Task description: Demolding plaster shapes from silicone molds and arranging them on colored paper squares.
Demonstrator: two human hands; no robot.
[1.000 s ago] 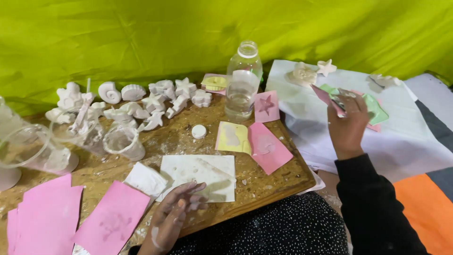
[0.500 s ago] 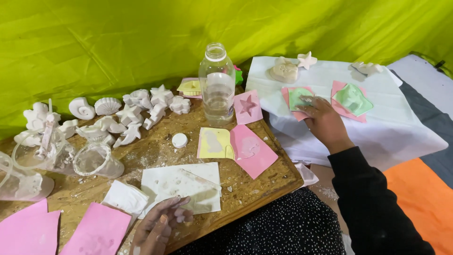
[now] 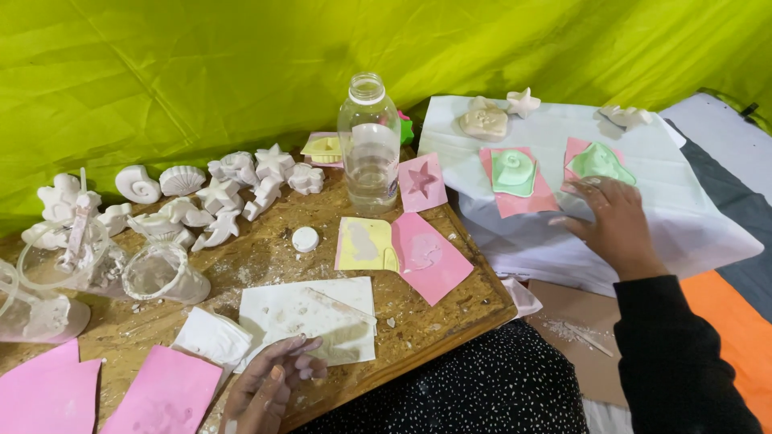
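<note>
White cloth (image 3: 643,233) lies spread to the right of the clear plastic bottle (image 3: 369,145), and my right hand (image 3: 613,221) rests flat on it, fingers spread and holding nothing. Just beyond my fingertips, farther right of the bottle, sits a green rubber mould (image 3: 599,163) on a pink card (image 3: 576,149); I am touching the cloth just below it, though whether a fingertip meets the mould I cannot tell. Between that mould and the bottle is a second green mould with a raised dome (image 3: 513,171), on its own pink sheet (image 3: 515,197).

My left hand (image 3: 269,384) is down at the near edge of the chipboard bench (image 3: 450,297), in front of the bottle and to its left, fingers loosely curled and grasping nothing, fingertips on the dusty white paper sheet (image 3: 310,317). A crumpled white wad (image 3: 213,337) lies just left of that sheet.

Right in front of the bottle lie a small white round cap (image 3: 305,239), a yellow flat mould (image 3: 366,243) and a pink flat mould (image 3: 430,257) (the pink one overlaps the yellow one's edge). Beside the bottle's right is a pink star mould (image 3: 421,182). To the bottle's left stands a cluster of white plaster shell and star casts (image 3: 217,193), and farther left some clear plastic cups (image 3: 165,273).
</note>
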